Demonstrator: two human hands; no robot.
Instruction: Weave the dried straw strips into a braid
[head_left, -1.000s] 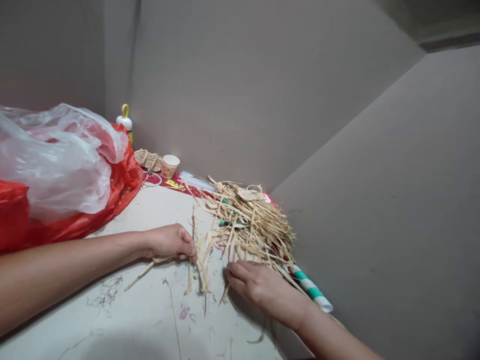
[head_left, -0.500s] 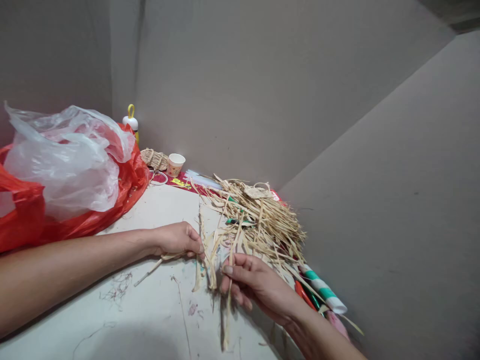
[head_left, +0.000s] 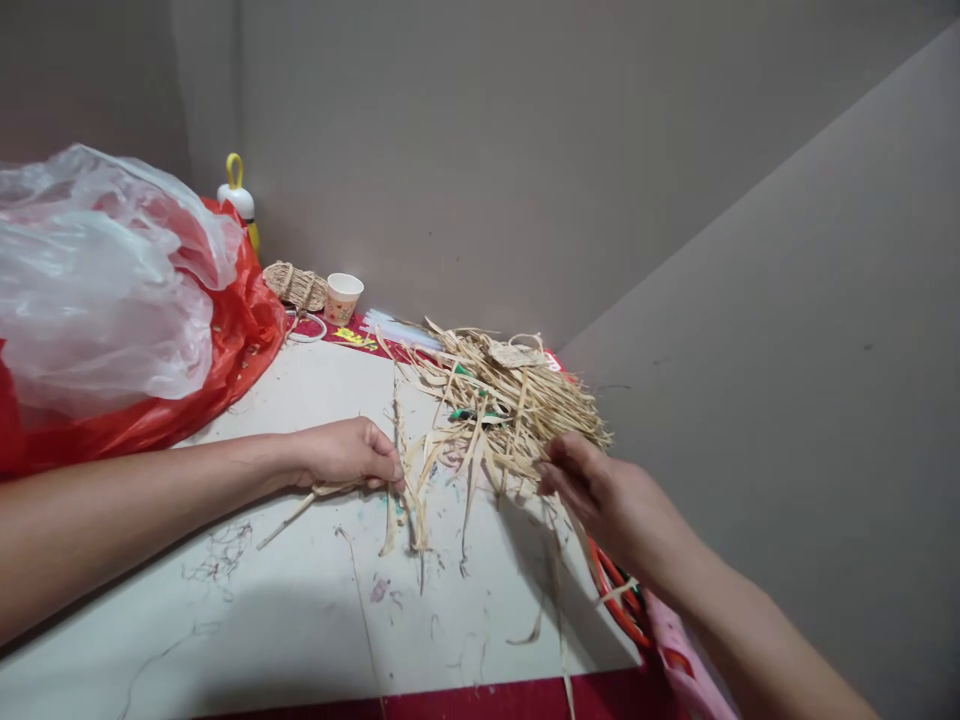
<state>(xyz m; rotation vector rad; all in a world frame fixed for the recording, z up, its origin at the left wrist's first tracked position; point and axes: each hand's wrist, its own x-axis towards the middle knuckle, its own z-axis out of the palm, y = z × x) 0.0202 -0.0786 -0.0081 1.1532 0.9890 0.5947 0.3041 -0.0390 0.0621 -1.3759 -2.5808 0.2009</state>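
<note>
Thin tan straw braid (head_left: 400, 420) pinched in the left fingers (head_left: 386, 467), loose flat ends (head_left: 418, 525) spread on their near side, big messy straw pile (head_left: 525, 395) lying beside the right fingers (head_left: 556, 465)

Left forearm (head_left: 150, 512) bare, tapering toward wrist (head_left: 289, 462); right forearm (head_left: 750, 610) likewise bare, tapering; fingers (head_left: 384, 464) bare.

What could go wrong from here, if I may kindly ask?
The pinched straw might loosen if the left hand relaxes, since loose ends spread out below. The straw pile by the right hand is criss-crossed, so pulling from it could drag extra along.
</note>
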